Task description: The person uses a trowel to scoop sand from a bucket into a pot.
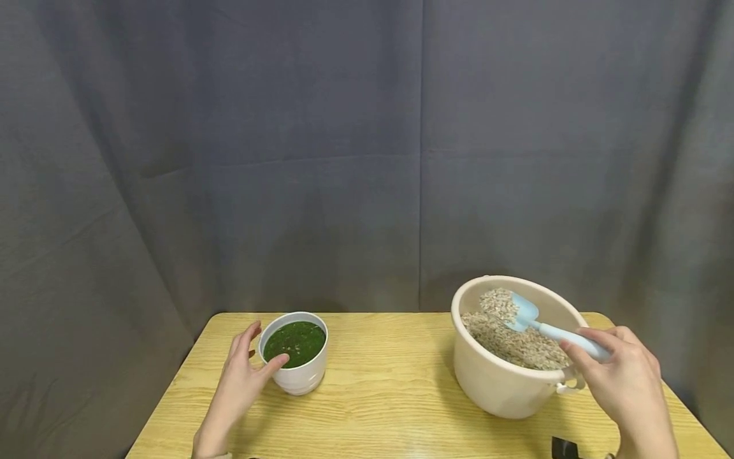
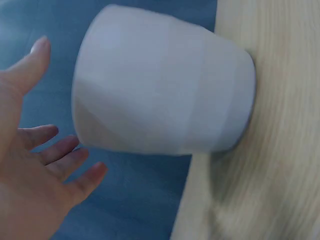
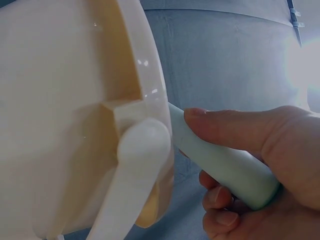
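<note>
A light blue hand trowel (image 1: pixel 524 312) carries a heap of pale, grain-like material (image 1: pixel 499 305) over a cream bucket (image 1: pixel 499 389). My right hand (image 1: pixel 625 370) grips its handle (image 3: pixel 230 172), thumb on top and fingers curled beneath. Inside the bucket lies more of the same loose material (image 1: pixel 516 344). At the left, a white pot (image 1: pixel 301 377) with a green, mossy-looking surface (image 1: pixel 295 343) inside stands upright. My left hand (image 1: pixel 243 370) is spread beside its rim, thumb and fingers apart. In the left wrist view a gap shows between those fingers and the pot wall (image 2: pixel 160 85).
Both containers stand on a light wooden table (image 1: pixel 390 395). A grey curtain (image 1: pixel 344 191) hangs right behind the table's back edge. The bucket's white handle (image 3: pixel 135 170) hangs at its right side, close to my right hand. A small black object (image 1: pixel 564 448) shows at the front edge.
</note>
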A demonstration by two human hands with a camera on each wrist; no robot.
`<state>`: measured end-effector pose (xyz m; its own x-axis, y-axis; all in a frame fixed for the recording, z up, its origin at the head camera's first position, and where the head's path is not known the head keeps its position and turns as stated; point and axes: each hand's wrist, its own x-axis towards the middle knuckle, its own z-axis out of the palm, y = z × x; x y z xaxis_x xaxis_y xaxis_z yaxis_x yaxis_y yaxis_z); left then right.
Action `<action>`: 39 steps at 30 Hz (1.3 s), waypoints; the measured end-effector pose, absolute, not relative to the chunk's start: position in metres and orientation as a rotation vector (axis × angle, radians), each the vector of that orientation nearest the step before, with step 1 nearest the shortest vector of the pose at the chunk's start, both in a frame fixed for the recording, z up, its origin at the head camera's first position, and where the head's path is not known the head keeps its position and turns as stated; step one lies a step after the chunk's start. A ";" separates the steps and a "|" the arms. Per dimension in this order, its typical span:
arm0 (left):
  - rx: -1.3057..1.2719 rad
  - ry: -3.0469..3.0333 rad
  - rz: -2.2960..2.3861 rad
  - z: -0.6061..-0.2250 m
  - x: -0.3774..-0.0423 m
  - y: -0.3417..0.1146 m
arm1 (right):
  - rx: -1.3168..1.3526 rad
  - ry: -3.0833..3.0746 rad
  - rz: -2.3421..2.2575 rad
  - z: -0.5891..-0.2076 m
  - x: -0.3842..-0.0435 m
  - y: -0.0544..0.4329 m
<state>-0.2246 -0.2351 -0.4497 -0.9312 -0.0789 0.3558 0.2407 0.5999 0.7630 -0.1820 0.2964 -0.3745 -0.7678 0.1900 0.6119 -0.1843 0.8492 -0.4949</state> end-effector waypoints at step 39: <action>-0.148 -2.553 -1.598 -0.472 -0.244 -0.256 | 0.244 -2.231 0.820 -0.357 -0.192 0.208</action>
<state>-0.2439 -0.2564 -0.4718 -0.9873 0.0161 0.1582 0.1493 0.4359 0.8875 -0.1922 0.2077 -0.3567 -0.7124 0.0694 0.6983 -0.3991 0.7784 -0.4846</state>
